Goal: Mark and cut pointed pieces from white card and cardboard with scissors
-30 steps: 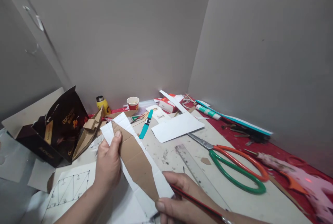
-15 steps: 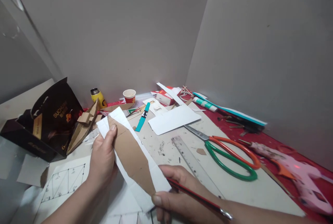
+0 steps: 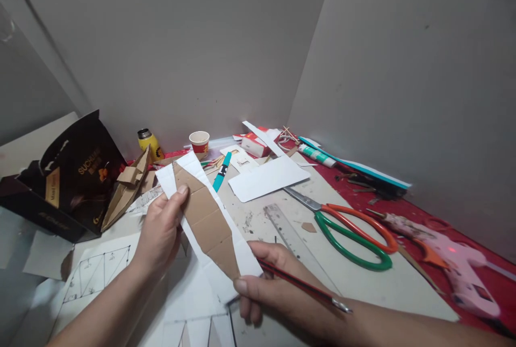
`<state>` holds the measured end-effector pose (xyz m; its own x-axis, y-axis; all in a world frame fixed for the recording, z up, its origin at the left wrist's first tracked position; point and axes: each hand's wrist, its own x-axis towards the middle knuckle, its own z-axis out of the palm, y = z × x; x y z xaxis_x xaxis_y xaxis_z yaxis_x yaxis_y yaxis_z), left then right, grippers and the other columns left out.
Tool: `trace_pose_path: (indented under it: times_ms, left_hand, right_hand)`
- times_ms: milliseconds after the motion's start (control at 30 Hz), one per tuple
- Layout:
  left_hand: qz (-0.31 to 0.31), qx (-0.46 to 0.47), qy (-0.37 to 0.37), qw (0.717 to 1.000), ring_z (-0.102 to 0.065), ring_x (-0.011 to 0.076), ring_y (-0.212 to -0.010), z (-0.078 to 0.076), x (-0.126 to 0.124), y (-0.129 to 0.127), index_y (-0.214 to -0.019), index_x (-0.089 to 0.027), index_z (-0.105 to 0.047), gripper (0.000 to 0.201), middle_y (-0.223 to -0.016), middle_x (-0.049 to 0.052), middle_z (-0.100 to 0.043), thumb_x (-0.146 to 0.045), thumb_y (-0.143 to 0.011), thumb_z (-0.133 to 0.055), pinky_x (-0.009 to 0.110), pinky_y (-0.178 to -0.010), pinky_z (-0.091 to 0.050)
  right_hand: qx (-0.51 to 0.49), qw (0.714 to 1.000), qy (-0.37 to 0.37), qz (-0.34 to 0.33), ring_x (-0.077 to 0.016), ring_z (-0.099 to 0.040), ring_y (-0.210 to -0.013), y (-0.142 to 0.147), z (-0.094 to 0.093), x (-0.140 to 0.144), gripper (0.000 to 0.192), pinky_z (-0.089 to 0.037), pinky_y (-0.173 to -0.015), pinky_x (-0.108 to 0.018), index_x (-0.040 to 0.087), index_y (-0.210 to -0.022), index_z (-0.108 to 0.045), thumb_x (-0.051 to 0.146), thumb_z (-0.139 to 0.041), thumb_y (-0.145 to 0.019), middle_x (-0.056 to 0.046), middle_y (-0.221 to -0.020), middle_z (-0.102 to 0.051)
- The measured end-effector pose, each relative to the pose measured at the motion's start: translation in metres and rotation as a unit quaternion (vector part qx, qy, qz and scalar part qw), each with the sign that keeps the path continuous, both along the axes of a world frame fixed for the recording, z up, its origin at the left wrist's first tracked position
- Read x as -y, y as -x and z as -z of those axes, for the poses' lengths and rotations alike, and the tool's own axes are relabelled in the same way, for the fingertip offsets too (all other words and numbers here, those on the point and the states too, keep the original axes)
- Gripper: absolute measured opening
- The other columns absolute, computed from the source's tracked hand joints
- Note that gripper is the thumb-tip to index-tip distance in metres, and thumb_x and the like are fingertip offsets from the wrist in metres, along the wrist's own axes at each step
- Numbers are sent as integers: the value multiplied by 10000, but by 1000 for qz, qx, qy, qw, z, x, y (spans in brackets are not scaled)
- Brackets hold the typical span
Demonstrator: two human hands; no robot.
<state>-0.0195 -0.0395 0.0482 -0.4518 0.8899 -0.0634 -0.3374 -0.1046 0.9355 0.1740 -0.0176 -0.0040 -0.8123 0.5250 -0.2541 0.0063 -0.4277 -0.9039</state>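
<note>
A long brown cardboard piece (image 3: 209, 223) with tapering ends lies against a white card strip (image 3: 242, 253), and both are held up over the table. My left hand (image 3: 163, 226) grips their upper left edge, thumb on top. At the lower right end my right hand (image 3: 274, 277) pinches the same pair. A red and black pencil (image 3: 300, 281) with a metal end rests in that right hand too, its tip hidden. Below the hands lies paper with drawn lines (image 3: 100, 272).
To the right are scissors (image 3: 338, 223) with orange and green handles, a clear ruler (image 3: 296, 239) and a pink glue gun (image 3: 455, 261). A dark box (image 3: 80, 175) stands at left. Farther back are a yellow bottle (image 3: 148, 143), a paper cup (image 3: 199, 143) and a white card (image 3: 268, 179).
The held cardboard and card have shifted slightly up and tilted, so more crease lines show on the brown face. Both hands keep their grip. The whole view has moved a little.
</note>
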Motion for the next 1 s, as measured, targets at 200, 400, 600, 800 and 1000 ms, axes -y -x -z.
trace_pose_path:
  times_ms: [200,400,600,800,1000]
  left_hand:
    - [74,6,35,997,-742,284,-830,6,4,-4,-1115,-148,-731,426,-938,105,-794,-296,-723,-811,380,-784,-567]
    - [86,11,48,995,-743,271,-837,13,2,-8,-1199,-168,-689,449,-954,88,-797,-287,-773,-769,368,-799,-560]
    - [85,12,40,995,-739,291,-876,12,5,-7,-1211,-156,-681,465,-953,95,-794,-273,-771,-771,389,-819,-562]
    - [111,11,35,993,-735,311,-907,9,2,-1,-1123,-140,-729,373,-935,110,-795,-287,-782,-757,403,-836,-567]
    - [115,16,37,993,-735,292,-919,13,0,0,-1065,-154,-748,301,-945,98,-796,-292,-798,-749,384,-839,-569]
  right_hand:
    - [-25,1000,-2,-2,-102,-618,-514,-1,7,-6,375,-504,-545,-222,114,-961,-628,398,-778,-766,-26,-637,-697]
    - [-27,1000,7,11,-93,-600,-487,1,9,-5,379,-501,-522,-210,114,-926,-627,391,-798,-731,-20,-608,-683]
    - [-28,1000,-1,13,-94,-600,-506,1,3,-1,380,-496,-526,-201,122,-897,-625,413,-793,-718,-15,-607,-671]
    - [-19,1000,-2,19,-103,-601,-519,1,0,-2,364,-495,-528,-209,134,-914,-630,409,-781,-730,-12,-613,-670]
    - [-23,999,6,21,-105,-609,-524,0,3,-2,381,-499,-538,-216,130,-958,-637,408,-784,-743,-18,-629,-683]
